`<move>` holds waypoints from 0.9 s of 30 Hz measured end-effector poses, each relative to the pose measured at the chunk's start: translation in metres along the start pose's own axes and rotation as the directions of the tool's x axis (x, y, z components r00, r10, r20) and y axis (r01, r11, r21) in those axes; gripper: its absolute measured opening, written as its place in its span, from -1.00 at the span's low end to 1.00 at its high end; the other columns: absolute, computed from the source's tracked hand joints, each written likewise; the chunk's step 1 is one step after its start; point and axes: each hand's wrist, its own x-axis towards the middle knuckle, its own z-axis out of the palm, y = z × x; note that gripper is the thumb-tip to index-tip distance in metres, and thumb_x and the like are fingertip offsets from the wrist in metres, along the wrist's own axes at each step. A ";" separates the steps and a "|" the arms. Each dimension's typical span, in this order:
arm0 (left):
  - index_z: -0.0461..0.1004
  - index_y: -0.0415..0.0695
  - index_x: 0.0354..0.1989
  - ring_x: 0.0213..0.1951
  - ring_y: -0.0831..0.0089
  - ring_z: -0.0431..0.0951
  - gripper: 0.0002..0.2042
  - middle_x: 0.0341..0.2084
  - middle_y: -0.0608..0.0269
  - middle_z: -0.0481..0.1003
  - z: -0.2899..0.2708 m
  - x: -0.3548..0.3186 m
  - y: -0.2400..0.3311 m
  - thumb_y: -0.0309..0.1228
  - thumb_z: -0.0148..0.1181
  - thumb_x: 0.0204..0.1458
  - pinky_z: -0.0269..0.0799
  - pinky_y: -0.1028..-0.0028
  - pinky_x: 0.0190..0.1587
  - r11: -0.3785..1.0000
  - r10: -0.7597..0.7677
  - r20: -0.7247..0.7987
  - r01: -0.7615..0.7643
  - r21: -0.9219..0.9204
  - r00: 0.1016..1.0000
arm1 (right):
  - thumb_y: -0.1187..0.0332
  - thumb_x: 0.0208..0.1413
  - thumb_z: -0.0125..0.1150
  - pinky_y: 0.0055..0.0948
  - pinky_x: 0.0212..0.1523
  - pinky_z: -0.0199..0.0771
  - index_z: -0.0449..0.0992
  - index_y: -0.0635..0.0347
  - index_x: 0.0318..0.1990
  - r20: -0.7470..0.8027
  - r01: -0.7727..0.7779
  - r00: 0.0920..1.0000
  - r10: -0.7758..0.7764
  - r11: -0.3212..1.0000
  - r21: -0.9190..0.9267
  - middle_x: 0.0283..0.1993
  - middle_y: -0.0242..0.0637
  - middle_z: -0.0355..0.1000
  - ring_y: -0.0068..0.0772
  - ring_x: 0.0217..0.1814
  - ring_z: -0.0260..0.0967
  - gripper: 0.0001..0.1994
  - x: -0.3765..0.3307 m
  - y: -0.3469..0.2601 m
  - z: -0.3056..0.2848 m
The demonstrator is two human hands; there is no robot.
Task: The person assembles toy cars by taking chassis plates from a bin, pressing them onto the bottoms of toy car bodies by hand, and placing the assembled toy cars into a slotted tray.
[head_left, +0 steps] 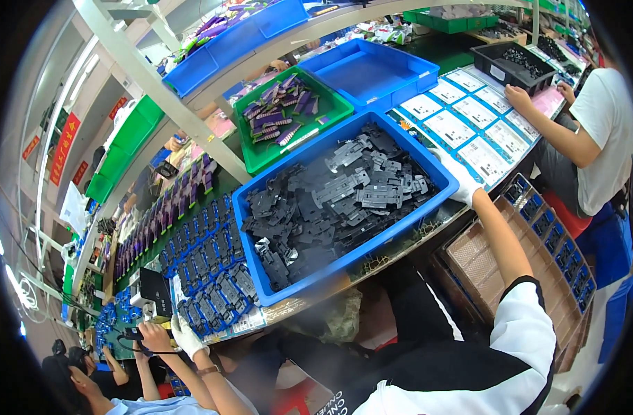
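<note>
Workshop counter [399, 238] under slanted shelves | blue bin [344, 207] of dark parts centre | right hand [462, 181] gloved, fingers gripping bin's right rim | green bin [288, 117] behind | left hand unseen

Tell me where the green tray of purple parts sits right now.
In the head view, the green tray sits upper centre on the bench, just behind the big blue bin of dark plastic parts and left of an empty blue bin.
</note>
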 end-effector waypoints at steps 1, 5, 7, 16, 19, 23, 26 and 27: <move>0.31 -0.34 0.17 0.08 0.36 0.40 -0.63 0.08 0.07 0.42 -0.001 -0.007 0.005 -0.45 0.04 0.22 0.25 0.43 0.17 0.996 0.000 0.020 0.002 -0.094 1.000 | 0.27 0.03 0.12 -0.21 0.21 0.27 0.27 0.30 0.18 0.063 -0.016 0.998 0.020 0.998 -0.053 0.14 0.15 0.30 0.14 0.21 0.23 -0.46 0.002 -0.002 -0.005; 0.34 -0.28 0.15 0.02 0.44 0.41 -0.65 0.02 0.18 0.45 0.006 -0.034 0.038 -0.42 0.04 0.23 0.25 0.46 0.13 0.983 0.021 0.059 -0.010 -0.184 0.998 | 0.29 0.02 0.12 -0.19 0.13 0.33 0.30 0.27 0.13 0.166 -0.092 0.980 0.114 0.986 -0.137 0.13 0.18 0.28 0.19 0.15 0.27 -0.50 0.008 0.002 -0.005; 0.36 -0.28 0.14 0.00 0.45 0.42 -0.66 0.00 0.18 0.46 0.024 -0.055 0.071 -0.41 0.04 0.23 0.27 0.47 0.12 0.990 0.104 0.096 -0.093 -0.108 0.990 | 0.29 0.00 0.14 -0.19 0.12 0.34 0.29 0.24 0.15 0.159 0.022 0.987 0.007 0.984 -0.179 0.14 0.17 0.27 0.19 0.14 0.28 -0.49 0.003 0.008 -0.008; 0.40 -0.26 0.11 0.04 0.51 0.43 -0.70 0.02 0.20 0.47 0.066 -0.131 0.168 -0.46 0.03 0.23 0.28 0.53 0.14 0.973 0.063 0.261 -0.001 -0.233 0.963 | 0.34 0.08 0.04 -0.14 0.03 0.40 0.39 0.08 0.00 -0.117 0.046 0.988 -0.096 0.928 -0.369 0.02 0.08 0.37 0.14 0.04 0.35 -0.70 -0.026 0.017 0.011; 0.42 -0.23 0.10 -0.11 0.63 0.43 -0.71 -0.03 0.28 0.49 0.076 -0.156 0.191 -0.47 0.04 0.22 0.33 0.62 0.00 0.950 0.034 0.333 0.072 -0.303 0.942 | 0.33 0.10 0.00 -0.15 -0.11 0.43 0.47 0.10 -0.22 -0.065 -0.145 0.989 0.134 0.964 -0.222 -0.17 -0.01 0.43 0.06 -0.09 0.42 -0.84 -0.022 0.014 0.009; 0.44 -0.22 0.07 -0.15 0.62 0.44 -0.72 -0.05 0.28 0.50 0.084 -0.183 0.207 -0.49 0.07 0.20 0.35 0.60 -0.03 0.919 0.029 0.427 0.145 -0.367 0.904 | 0.33 0.10 0.00 -0.17 -0.14 0.44 0.49 0.09 -0.22 -0.088 -0.050 0.996 0.028 0.964 -0.262 -0.23 -0.01 0.44 0.06 -0.14 0.43 -0.83 -0.022 0.016 0.000; 0.44 -0.22 0.03 -0.01 0.45 0.49 -0.76 -0.04 0.21 0.50 0.087 -0.201 0.206 -0.45 0.03 0.23 0.42 0.48 0.02 0.905 0.097 0.471 0.118 -0.408 0.877 | 0.45 -0.01 0.14 -0.23 -0.21 0.43 0.49 0.11 -0.21 -0.141 0.026 0.986 -0.089 0.917 -0.398 -0.30 -0.04 0.46 0.00 -0.23 0.44 -0.83 -0.021 0.008 -0.018; 0.44 -0.23 0.03 -0.02 0.44 0.49 -0.76 -0.05 0.19 0.50 0.086 -0.210 0.214 -0.46 0.02 0.23 0.44 0.48 0.01 0.902 0.116 0.486 0.113 -0.417 0.866 | 0.47 -0.03 0.17 -0.23 -0.21 0.43 0.49 0.11 -0.23 -0.086 -0.029 0.996 -0.010 0.896 -0.444 -0.30 -0.06 0.46 -0.01 -0.22 0.44 -0.83 -0.023 0.008 -0.026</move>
